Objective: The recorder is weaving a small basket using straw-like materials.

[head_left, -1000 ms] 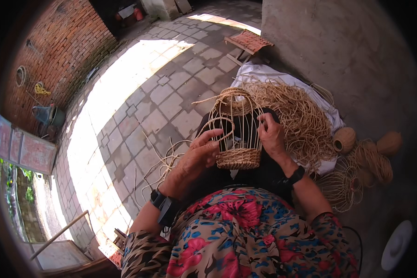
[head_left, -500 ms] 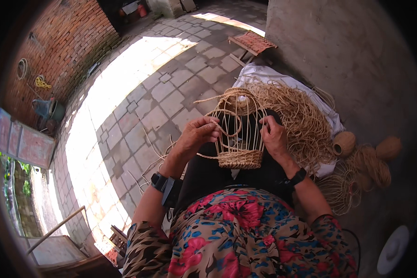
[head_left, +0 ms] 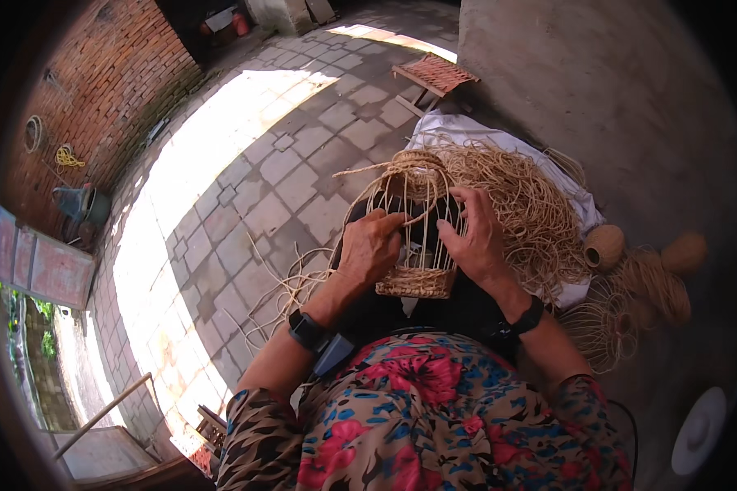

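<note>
A small cord basket [head_left: 413, 283] with a woven base, tall bare ribs and a braided top sits on my lap between both hands. My left hand [head_left: 368, 250] is closed on a loose cord at the basket's left side, its fingertips reaching among the ribs. My right hand [head_left: 477, 239] grips the right-side ribs with bent fingers, thumb and forefinger set apart along them. A cord end trails leftward over the top. Beyond the basket lies a tangled heap of tan cord [head_left: 520, 217] on white sacking [head_left: 577, 200].
Twine balls [head_left: 604, 244], coiled cord [head_left: 662, 286] and a wire-like frame [head_left: 598, 335] lie to my right beside a plastered wall [head_left: 614, 98]. A small slatted stool [head_left: 436, 72] stands ahead on the paving [head_left: 278, 168]. A brick wall [head_left: 106, 90] rises at left, with a bucket [head_left: 97, 209] at its foot.
My left hand has moved rightward into the ribs with the cord, covering more of the basket's left side. My right hand's fingers have risen higher along the ribs and spread more.
</note>
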`<state>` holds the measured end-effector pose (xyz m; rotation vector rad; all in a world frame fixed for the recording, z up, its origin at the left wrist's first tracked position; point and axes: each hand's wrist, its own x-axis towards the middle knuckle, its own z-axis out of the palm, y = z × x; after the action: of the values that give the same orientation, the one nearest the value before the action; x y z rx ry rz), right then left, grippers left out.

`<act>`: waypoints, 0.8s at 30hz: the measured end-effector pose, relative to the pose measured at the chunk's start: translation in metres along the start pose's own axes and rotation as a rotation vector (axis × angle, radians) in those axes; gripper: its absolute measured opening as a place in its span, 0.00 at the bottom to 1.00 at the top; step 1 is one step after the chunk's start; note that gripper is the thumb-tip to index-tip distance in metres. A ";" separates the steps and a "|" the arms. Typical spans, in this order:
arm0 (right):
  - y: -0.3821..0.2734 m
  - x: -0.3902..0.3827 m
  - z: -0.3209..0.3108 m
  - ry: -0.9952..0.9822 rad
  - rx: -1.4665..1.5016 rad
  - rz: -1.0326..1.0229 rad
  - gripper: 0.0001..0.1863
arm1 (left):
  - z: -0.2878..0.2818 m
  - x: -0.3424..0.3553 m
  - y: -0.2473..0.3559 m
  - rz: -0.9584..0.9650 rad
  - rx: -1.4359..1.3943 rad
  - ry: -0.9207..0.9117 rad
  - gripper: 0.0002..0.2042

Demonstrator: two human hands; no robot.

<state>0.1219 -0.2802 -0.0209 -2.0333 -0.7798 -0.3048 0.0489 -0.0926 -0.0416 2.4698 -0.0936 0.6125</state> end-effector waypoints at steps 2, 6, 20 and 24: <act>0.009 0.004 0.009 0.023 -0.074 -0.055 0.25 | -0.007 0.006 0.011 0.040 -0.006 -0.025 0.13; 0.030 0.002 0.023 0.045 -0.177 0.004 0.26 | -0.025 -0.009 0.018 -0.373 -0.384 -0.115 0.16; 0.038 -0.001 0.026 0.101 -0.123 -0.034 0.25 | -0.108 -0.079 -0.113 -0.803 -0.205 0.013 0.23; 0.037 -0.002 0.024 0.098 -0.116 -0.047 0.24 | -0.072 -0.031 -0.020 -0.066 0.027 -0.057 0.08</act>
<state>0.1418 -0.2755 -0.0606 -2.0928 -0.7654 -0.4828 -0.0037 -0.0382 -0.0139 2.5057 -0.0255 0.5186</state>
